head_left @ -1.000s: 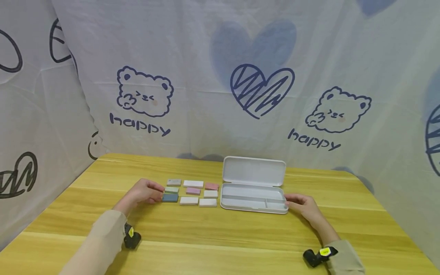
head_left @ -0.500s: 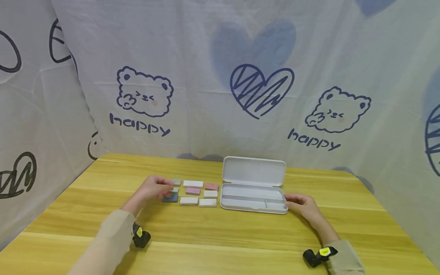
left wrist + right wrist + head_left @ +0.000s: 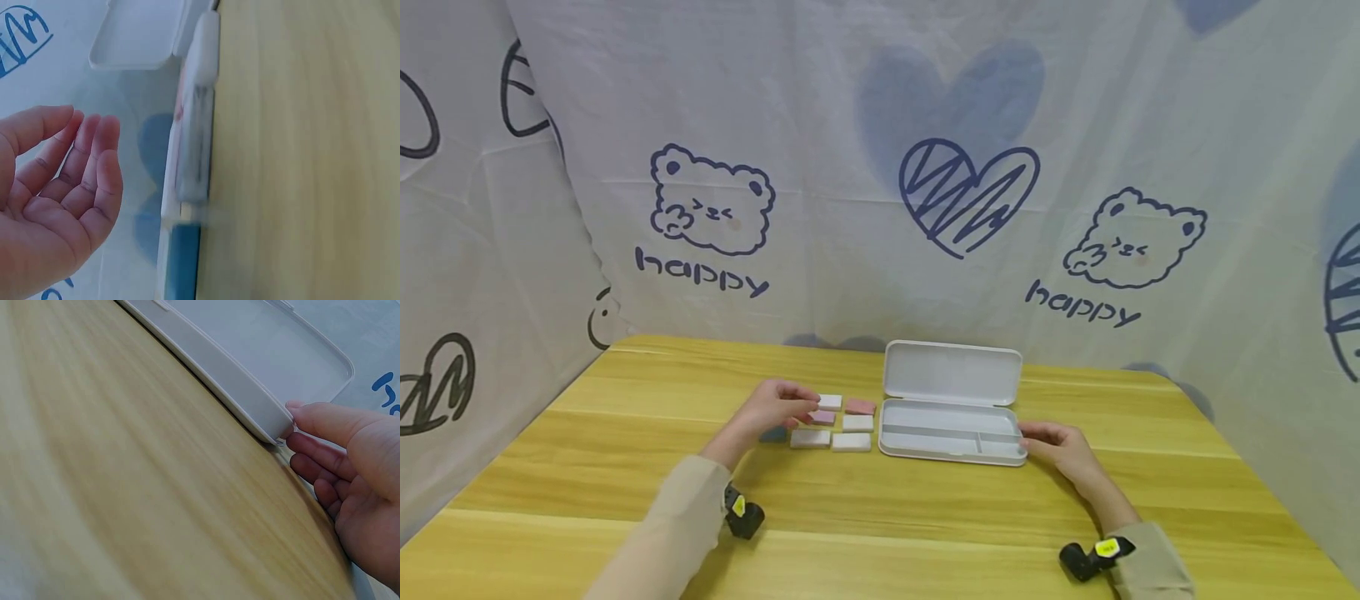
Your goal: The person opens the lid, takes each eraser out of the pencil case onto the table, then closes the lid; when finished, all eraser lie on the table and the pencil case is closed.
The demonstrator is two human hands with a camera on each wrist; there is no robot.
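Note:
Over the left part of a group of block-shaped erasers hovers my left hand (image 3: 782, 408), its fingers loosely bent; in the left wrist view nothing shows between thumb and fingers (image 3: 106, 134). A blue eraser (image 3: 772, 435) peeks out below it, a purple eraser (image 3: 823, 417) beside it. White erasers (image 3: 851, 442) and a pink eraser (image 3: 861, 407) lie nearer the case. The grey and green ones are hidden behind the hand. My right hand (image 3: 1067, 454) holds the right end of a white pencil case (image 3: 917, 454), thumb on the rim, fingers outside the wall.
The case's lid (image 3: 952, 372) stands raised at the back, and its tray has dividers (image 3: 979, 442). Behind the wooden table (image 3: 887, 525) hangs a printed cloth (image 3: 835, 233). Each wrist carries a black camera (image 3: 747, 515).
My left hand has moved rightward across the erasers, from beside the blue and green ones to near the purple and white ones. My right hand and the case have stayed put.

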